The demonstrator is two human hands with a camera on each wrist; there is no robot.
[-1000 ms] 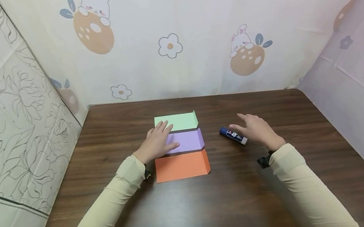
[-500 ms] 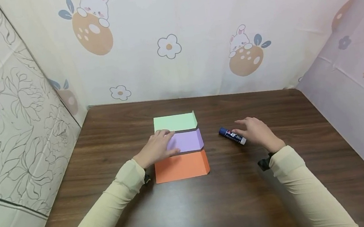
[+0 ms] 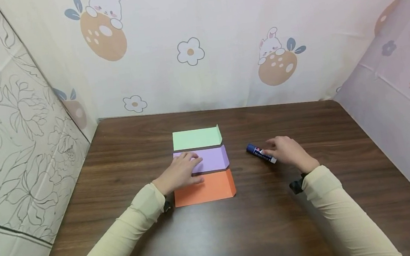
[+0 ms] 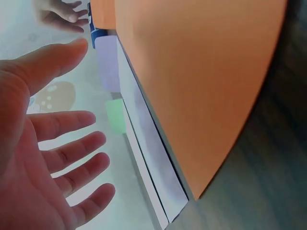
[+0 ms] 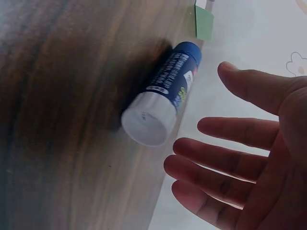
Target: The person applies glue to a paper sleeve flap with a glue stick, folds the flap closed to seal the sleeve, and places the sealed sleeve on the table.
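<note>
Three folded paper pieces lie in a column on the table: a green one point(image 3: 196, 138) at the back, a purple one point(image 3: 212, 160) in the middle and an orange one point(image 3: 212, 189) in front. Each has a small flap bent up at its right end. Over the purple and orange papers hovers my left hand point(image 3: 181, 172), fingers spread and holding nothing. To the right of the papers lies a glue stick point(image 5: 165, 91) with a dark blue label, blue cap and whitish base. My right hand point(image 3: 286, 152) is beside it, thumb and fingers apart, its palm toward the stick.
The brown wooden table point(image 3: 219, 241) meets a patterned cloth backdrop point(image 3: 223, 27) at its far edge. A panel with line-drawn flowers point(image 3: 16, 125) stands on the left, and another cloth point(image 3: 396, 91) hangs at the right.
My left hand has drawn back toward me, from the green and purple papers to above the purple and orange ones. My right hand has lowered slightly beside the glue stick. The papers stay put.
</note>
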